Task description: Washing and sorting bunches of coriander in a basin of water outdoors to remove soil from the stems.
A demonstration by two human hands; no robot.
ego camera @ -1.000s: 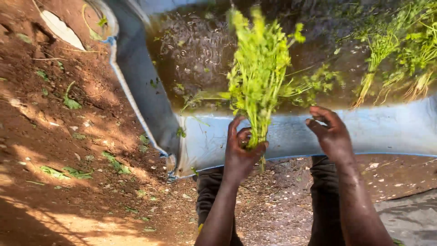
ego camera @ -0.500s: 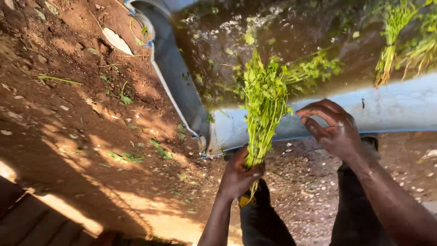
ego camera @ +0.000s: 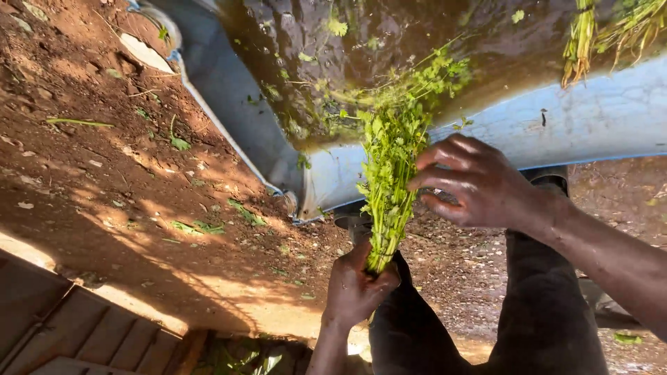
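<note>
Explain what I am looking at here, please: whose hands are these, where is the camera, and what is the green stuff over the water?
There is no machine here. One camera sits on a person's head and looks down, so both arms reaching in from the bottom edge belong to that person.

The left hand is closed around the stem ends of a bunch of leafy green herbs, holding it upright. The right hand is spread open with its fingers against the side of the bunch, touching the leaves rather than gripping them.

Behind the bunch is a shallow basin lined with a blue sheet, filled with muddy brown water. Loose leaves float in it, and more herb bundles lie in the water at top right.

The person stands on reddish bare soil scattered with leaf scraps; dark trousers show below the hands.
</note>
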